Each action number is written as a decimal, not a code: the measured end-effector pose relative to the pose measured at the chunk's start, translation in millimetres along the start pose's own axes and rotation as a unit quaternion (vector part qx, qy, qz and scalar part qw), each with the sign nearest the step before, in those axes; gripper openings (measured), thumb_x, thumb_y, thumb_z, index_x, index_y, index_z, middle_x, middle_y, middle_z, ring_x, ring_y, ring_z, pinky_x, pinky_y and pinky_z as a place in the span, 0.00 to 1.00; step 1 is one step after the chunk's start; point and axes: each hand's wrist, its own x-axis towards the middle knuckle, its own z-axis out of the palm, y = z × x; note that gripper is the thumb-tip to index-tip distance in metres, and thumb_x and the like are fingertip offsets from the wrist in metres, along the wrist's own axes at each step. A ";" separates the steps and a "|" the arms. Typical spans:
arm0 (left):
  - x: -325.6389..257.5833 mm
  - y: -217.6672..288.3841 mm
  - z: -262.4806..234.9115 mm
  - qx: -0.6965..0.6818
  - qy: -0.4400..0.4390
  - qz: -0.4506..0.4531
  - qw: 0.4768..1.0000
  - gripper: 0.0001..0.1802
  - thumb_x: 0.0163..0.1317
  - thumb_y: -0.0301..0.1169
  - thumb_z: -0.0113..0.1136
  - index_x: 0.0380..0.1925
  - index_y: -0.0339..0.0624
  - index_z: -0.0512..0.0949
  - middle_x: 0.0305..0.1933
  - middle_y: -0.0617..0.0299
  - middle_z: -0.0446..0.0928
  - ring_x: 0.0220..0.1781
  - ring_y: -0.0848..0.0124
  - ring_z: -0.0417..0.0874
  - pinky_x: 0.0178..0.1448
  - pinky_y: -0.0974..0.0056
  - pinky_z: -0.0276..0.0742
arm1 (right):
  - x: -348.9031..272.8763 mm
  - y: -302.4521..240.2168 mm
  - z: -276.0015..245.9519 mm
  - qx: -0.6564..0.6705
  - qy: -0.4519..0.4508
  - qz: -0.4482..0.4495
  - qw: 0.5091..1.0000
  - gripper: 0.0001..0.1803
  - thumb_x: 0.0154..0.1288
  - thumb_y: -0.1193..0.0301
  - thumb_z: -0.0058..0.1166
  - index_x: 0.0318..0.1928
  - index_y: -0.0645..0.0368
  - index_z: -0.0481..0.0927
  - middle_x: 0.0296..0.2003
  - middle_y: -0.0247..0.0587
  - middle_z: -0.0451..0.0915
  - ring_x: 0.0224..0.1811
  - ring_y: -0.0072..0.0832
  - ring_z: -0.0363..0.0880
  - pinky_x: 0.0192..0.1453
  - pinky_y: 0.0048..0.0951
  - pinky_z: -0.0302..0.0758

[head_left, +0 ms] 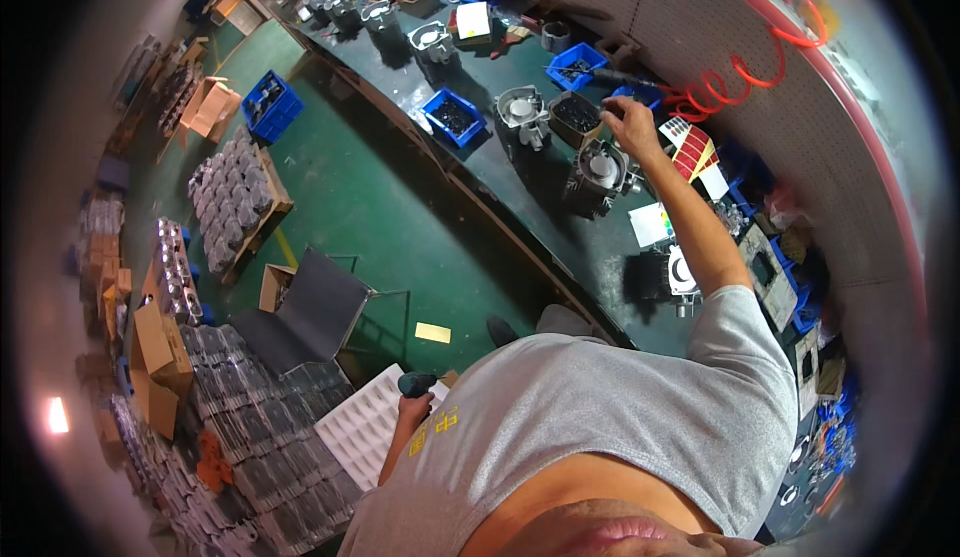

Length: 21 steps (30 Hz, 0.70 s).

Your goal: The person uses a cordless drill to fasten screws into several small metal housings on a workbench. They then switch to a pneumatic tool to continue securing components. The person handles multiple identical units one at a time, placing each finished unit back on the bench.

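My left hand (411, 415) is down at my side, wrapped round the handle of a dark teal power drill (416, 385). Stretched out over the workbench, my right hand (632, 127) has its fingers bent and drawn together; whatever is in them is too small to make out. Just below and left of that hand is a cardboard box (576, 115) of small black parts. Closest to the hand on the near side stands a metal housing (600, 167) with a round light centre. Another housing (521, 108) stands to its left, and a third (681, 272) sits nearer my body.
Blue bins (455, 117) with dark parts stand on the bench. A red coiled hose (735, 82) hangs at the right by a perforated wall. Red and yellow sheets (694, 153) lie beside my forearm. Left on the green floor are a dark chair (305, 312), a white tray (370, 427) and stacked castings (230, 197).
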 end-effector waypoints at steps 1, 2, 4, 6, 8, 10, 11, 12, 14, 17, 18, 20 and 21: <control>-0.3 -0.6 -1.4 -0.001 0.004 -0.011 1.000 0.20 0.51 0.37 0.75 0.42 0.37 0.86 0.33 0.58 0.87 0.35 0.65 0.89 0.41 0.58 0.83 | 13.8 16.9 9.7 -0.017 -0.009 -0.026 0.999 0.17 0.64 0.70 0.63 0.50 0.67 0.84 0.41 0.55 0.88 0.43 0.42 0.89 0.49 0.37 0.83; -8.4 1.1 -1.8 0.008 0.012 -0.008 1.000 0.20 0.52 0.35 0.75 0.44 0.37 0.86 0.33 0.59 0.87 0.35 0.65 0.88 0.41 0.58 0.83 | 25.4 29.4 21.0 -0.041 -0.040 -0.028 0.998 0.16 0.64 0.69 0.63 0.49 0.66 0.84 0.40 0.56 0.87 0.43 0.46 0.89 0.48 0.39 0.82; -17.9 10.0 -2.5 0.013 0.032 -0.008 0.999 0.20 0.52 0.33 0.74 0.45 0.37 0.85 0.33 0.59 0.87 0.35 0.64 0.88 0.40 0.59 0.83 | 42.8 69.2 37.6 -0.126 -0.114 -0.053 0.984 0.13 0.63 0.67 0.61 0.44 0.63 0.84 0.37 0.57 0.86 0.41 0.54 0.86 0.45 0.45 0.81; -21.4 21.9 10.7 -0.010 0.048 -0.020 0.999 0.20 0.52 0.33 0.74 0.45 0.37 0.85 0.33 0.59 0.87 0.35 0.64 0.88 0.41 0.59 0.83 | 58.1 100.7 52.9 -0.154 -0.189 -0.032 0.969 0.15 0.57 0.66 0.62 0.43 0.60 0.85 0.39 0.57 0.85 0.44 0.56 0.84 0.50 0.50 0.81; -16.3 49.8 28.7 -0.025 0.048 -0.020 0.998 0.20 0.52 0.33 0.75 0.45 0.37 0.85 0.34 0.58 0.87 0.35 0.64 0.88 0.41 0.59 0.83 | 64.1 148.2 55.2 -0.185 -0.182 -0.076 0.963 0.18 0.52 0.68 0.64 0.44 0.61 0.85 0.42 0.58 0.85 0.48 0.57 0.84 0.54 0.51 0.81; -38.3 45.8 36.4 -0.048 0.077 -0.048 0.995 0.20 0.52 0.33 0.75 0.45 0.37 0.85 0.34 0.58 0.87 0.36 0.64 0.88 0.42 0.59 0.83 | 78.2 127.3 90.3 -0.188 -0.272 -0.011 0.944 0.18 0.51 0.71 0.65 0.44 0.64 0.85 0.44 0.61 0.85 0.51 0.57 0.83 0.58 0.50 0.80; -40.8 54.8 39.9 -0.050 0.075 -0.053 0.995 0.20 0.52 0.33 0.75 0.45 0.37 0.85 0.34 0.58 0.87 0.36 0.64 0.88 0.42 0.59 0.83 | 79.1 134.9 93.3 -0.205 -0.298 0.006 0.932 0.18 0.51 0.72 0.65 0.45 0.64 0.85 0.45 0.62 0.85 0.51 0.57 0.83 0.59 0.49 0.79; -46.7 57.4 46.0 -0.053 0.078 -0.061 0.994 0.20 0.52 0.33 0.75 0.45 0.37 0.85 0.34 0.58 0.87 0.36 0.64 0.88 0.42 0.59 0.83 | 83.3 137.1 100.6 -0.211 -0.305 0.009 0.929 0.18 0.52 0.72 0.65 0.45 0.64 0.85 0.45 0.62 0.85 0.52 0.56 0.83 0.59 0.50 0.79; -54.4 67.6 56.2 -0.060 0.080 -0.071 0.992 0.20 0.52 0.33 0.75 0.45 0.37 0.85 0.35 0.58 0.87 0.37 0.64 0.88 0.42 0.58 0.83 | 89.6 143.9 111.1 -0.241 -0.322 0.019 0.915 0.17 0.52 0.72 0.66 0.44 0.64 0.86 0.46 0.61 0.85 0.52 0.56 0.83 0.60 0.49 0.80; -57.3 86.3 70.2 -0.064 0.076 -0.075 0.992 0.20 0.52 0.33 0.75 0.45 0.37 0.85 0.35 0.57 0.87 0.37 0.64 0.88 0.43 0.58 0.82 | 102.7 167.8 118.2 -0.272 -0.345 0.027 0.898 0.16 0.55 0.70 0.67 0.45 0.62 0.86 0.49 0.61 0.85 0.55 0.54 0.83 0.61 0.49 0.81; -60.2 89.0 71.8 -0.067 0.078 -0.080 0.991 0.21 0.52 0.33 0.75 0.45 0.37 0.85 0.36 0.57 0.87 0.37 0.64 0.88 0.43 0.58 0.82 | 106.2 167.6 122.8 -0.295 -0.362 0.031 0.884 0.17 0.57 0.68 0.68 0.47 0.60 0.86 0.52 0.59 0.84 0.57 0.52 0.83 0.62 0.47 0.81; -67.3 91.9 74.1 -0.071 0.083 -0.089 0.990 0.21 0.52 0.34 0.75 0.45 0.37 0.85 0.36 0.57 0.87 0.38 0.63 0.88 0.43 0.58 0.82 | 106.8 166.0 131.0 -0.330 -0.401 0.022 0.854 0.18 0.57 0.66 0.69 0.47 0.60 0.86 0.52 0.57 0.85 0.58 0.51 0.84 0.62 0.46 0.81; -69.3 94.5 76.1 -0.073 0.084 -0.090 0.990 0.21 0.52 0.34 0.75 0.45 0.37 0.85 0.36 0.57 0.87 0.38 0.63 0.88 0.44 0.58 0.82 | 107.7 167.4 132.7 -0.349 -0.418 0.019 0.839 0.19 0.57 0.65 0.69 0.47 0.60 0.86 0.52 0.56 0.85 0.58 0.50 0.84 0.62 0.45 0.82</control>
